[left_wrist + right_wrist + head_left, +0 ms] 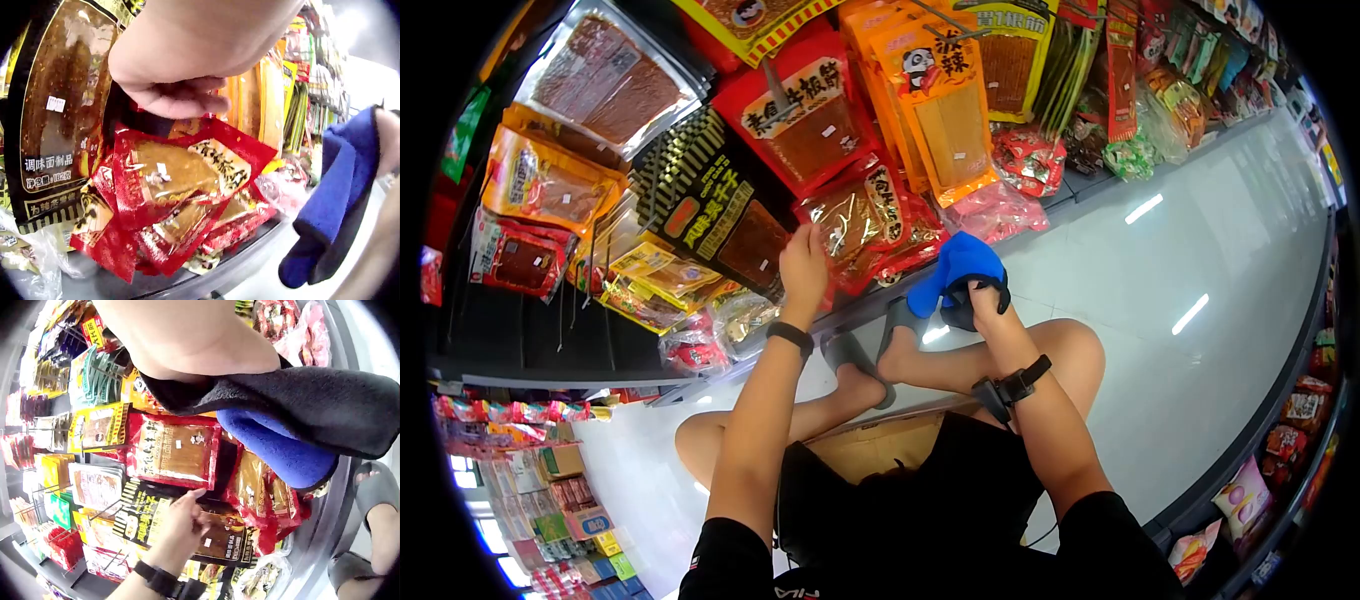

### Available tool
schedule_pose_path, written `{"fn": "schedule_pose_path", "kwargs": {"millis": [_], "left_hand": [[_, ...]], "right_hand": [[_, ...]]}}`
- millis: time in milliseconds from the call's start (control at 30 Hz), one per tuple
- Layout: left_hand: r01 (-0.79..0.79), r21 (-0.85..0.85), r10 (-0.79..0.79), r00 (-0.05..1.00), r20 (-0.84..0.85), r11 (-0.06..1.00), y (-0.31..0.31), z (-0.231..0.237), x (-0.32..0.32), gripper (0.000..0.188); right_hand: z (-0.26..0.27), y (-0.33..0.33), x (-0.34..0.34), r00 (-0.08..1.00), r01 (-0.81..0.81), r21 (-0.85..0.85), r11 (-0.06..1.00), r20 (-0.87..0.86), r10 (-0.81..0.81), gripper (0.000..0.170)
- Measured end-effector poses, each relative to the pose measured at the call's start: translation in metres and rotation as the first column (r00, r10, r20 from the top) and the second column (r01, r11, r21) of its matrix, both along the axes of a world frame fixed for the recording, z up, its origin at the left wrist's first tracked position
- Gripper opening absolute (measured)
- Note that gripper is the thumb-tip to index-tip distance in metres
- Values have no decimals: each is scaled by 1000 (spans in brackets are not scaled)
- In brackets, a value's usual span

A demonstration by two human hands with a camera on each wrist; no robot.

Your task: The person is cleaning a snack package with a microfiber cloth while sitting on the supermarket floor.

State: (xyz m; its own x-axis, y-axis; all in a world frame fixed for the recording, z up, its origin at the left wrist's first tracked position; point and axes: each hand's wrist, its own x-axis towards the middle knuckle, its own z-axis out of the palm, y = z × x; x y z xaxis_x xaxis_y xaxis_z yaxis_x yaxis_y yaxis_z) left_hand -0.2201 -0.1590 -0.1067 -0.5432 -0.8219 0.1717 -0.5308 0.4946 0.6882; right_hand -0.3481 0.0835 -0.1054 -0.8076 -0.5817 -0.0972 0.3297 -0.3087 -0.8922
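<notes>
At the left fingertips: bottom edge of a hanging red packet (175, 453) is seen right beside them, going by the right wrist view. Whether it's actually pinched can't be told, tbh.
Left hand (803, 275): held up against the rack, fingers bent inwards. How narrow the gap to the thumb is can't be made out, since the thumb is pretty much hidden from the left wrist view.
Loose red packets (181, 172): piled at odd angles on the lower shelf (94, 286), just below the left fingers. Shiny brown contents are shown through their clear windows.
Black packet (725, 215): hung beside the hanging red one, and partly covered by the left hand when seen from the right wrist.
Right hand (990, 302): kept busy with a blue-and-black cloth (970, 260), which is gripped with the thumb showing. The other fingers are mostly hidden by the fabric.
Cloth position: draped from the right hand near the shelf's front edge, well apart from the left fingers.
Orange packets (950, 130): hung in a row to the right of the hanging red one, above the cloth in the head view.
Floor (1180, 260): pale and glossy, with grey slippers (900, 318) planted by the shelf.
</notes>
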Motion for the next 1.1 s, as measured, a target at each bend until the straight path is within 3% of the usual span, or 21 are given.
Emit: {"fn": "schedule_pose_path", "kwargs": {"millis": [133,200,267,300,367,400,467,533,700,767,800,900,967,1067,1100], "left_hand": [[10,-173,-25,996,-84,985,-27,22,-11,30],[-45,2,45,997,-56,999,-36,36,-17,40],[-30,273,53,996,-76,961,-59,39,-24,72],[-30,268,53,996,-78,963,-71,35,-28,72],[117,169,-52,936,-349,979,-85,31,-36,75],[172,224,-52,887,-458,959,-86,34,-39,63],[135,267,-11,908,-418,954,-81,45,-38,54],[131,335,22,909,-417,933,-74,53,-41,36],[152,425,63,891,-450,892,-53,64,-57,35],[146,460,67,907,-416,876,-60,58,-66,30],[157,474,60,909,-412,867,-56,62,-67,28],[179,490,62,898,-436,853,-34,72,-64,27],[268,377,-24,841,-541,887,-28,71,-58,29],[325,422,9,783,-622,847,-17,78,-47,29],[343,448,38,758,-651,826,-11,84,-43,29]], "right_hand": [[-28,-7,-6,999,-31,-126,992,-47,25,11],[-36,-5,-13,998,-66,-123,990,-18,65,12],[-51,-4,-18,998,-68,-86,994,3,69,14],[-57,-4,-18,998,-69,-91,994,1,69,14],[-69,-6,-17,998,19,-46,999,-61,-22,14],[-83,-7,-18,998,18,-51,999,-63,-22,14],[-108,-8,-21,981,28,13,1000,-190,-25,15],[-89,-4,-16,983,19,9,1000,-182,-17,17],[-74,-4,-11,994,-88,-56,995,-68,84,21],[-75,-11,-7,997,-75,38,996,-7,76,23],[-100,-11,-17,976,-216,39,976,-9,216,20],[-95,-8,-8,980,-116,73,991,-156,127,19],[-89,-8,-11,981,-96,109,989,-161,112,19],[-78,-5,-18,983,-162,58,985,102,155,18],[-78,-4,-17,982,-164,57,985,101,158,18]]}}
